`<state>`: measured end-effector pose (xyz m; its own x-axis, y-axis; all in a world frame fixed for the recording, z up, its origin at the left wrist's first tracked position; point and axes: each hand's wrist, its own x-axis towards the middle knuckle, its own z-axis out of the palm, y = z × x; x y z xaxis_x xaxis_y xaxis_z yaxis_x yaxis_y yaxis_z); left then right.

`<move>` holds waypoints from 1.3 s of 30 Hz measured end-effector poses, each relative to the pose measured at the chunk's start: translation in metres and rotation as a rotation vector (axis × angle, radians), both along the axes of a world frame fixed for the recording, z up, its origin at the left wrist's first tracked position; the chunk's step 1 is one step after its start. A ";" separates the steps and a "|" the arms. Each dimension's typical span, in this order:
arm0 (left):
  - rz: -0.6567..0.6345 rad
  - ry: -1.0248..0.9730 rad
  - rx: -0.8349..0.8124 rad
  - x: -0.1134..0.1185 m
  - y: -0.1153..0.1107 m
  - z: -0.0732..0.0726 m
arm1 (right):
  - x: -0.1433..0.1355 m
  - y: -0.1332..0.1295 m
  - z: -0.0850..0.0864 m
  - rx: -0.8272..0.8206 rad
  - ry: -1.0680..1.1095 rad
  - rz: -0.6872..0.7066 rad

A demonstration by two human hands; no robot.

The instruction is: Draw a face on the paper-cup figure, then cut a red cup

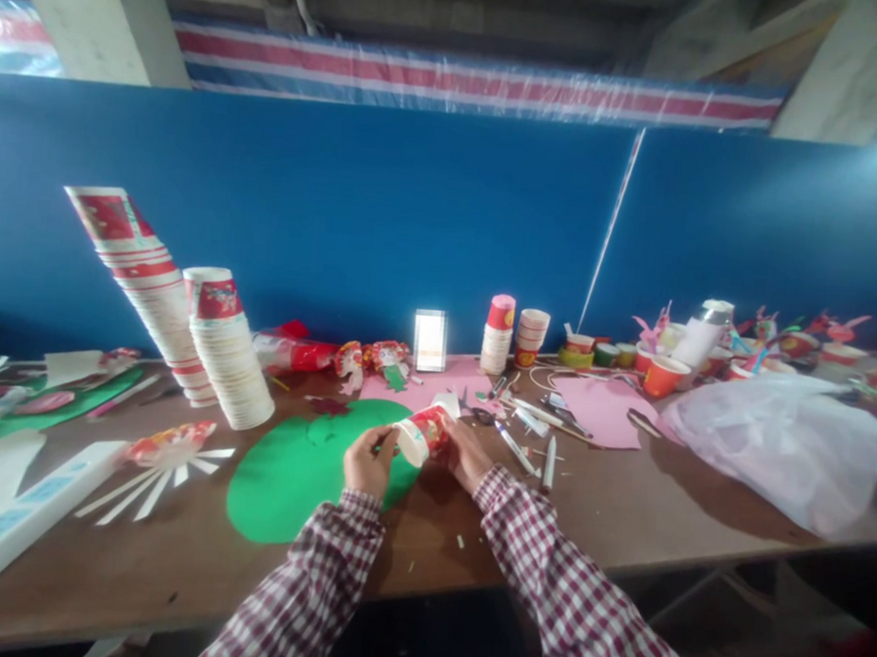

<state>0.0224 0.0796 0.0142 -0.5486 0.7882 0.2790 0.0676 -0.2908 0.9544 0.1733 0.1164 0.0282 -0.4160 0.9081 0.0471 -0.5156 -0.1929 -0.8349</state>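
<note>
Between my hands, above the table, a red and white printed paper cup (pixel 425 436) is tilted on its side, its pale round end turned toward me. My left hand (pixel 369 459) pinches the cup's near end with thumb and fingers. My right hand (pixel 466 453) wraps round the cup's other side, and some of its fingers are hidden behind it. Beneath and to the left lies a round green sheet (pixel 285 478). A pink sheet (pixel 442 377) lies just beyond the cup, with scissors (pixel 482 415) at its near edge.
Two tall cup stacks (pixel 230 354) lean at the left. A cup cut into strips (pixel 170 455) and a long white box (pixel 27 520) lie nearer. Pens (pixel 516 448) and scraps lie to the right, before a white plastic bag (pixel 783 443). A blue partition (pixel 356 213) stands behind.
</note>
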 end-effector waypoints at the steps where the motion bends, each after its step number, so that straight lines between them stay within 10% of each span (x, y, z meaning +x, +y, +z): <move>1: 0.019 0.047 0.004 -0.001 -0.001 0.000 | 0.000 -0.002 0.001 0.010 -0.005 0.030; 18: 0.102 0.488 0.050 0.001 -0.010 0.007 | 0.004 -0.003 0.008 -0.001 0.020 -0.057; 39: -0.133 -0.076 -0.090 0.024 -0.011 0.009 | 0.007 -0.007 0.018 0.328 -0.156 -0.172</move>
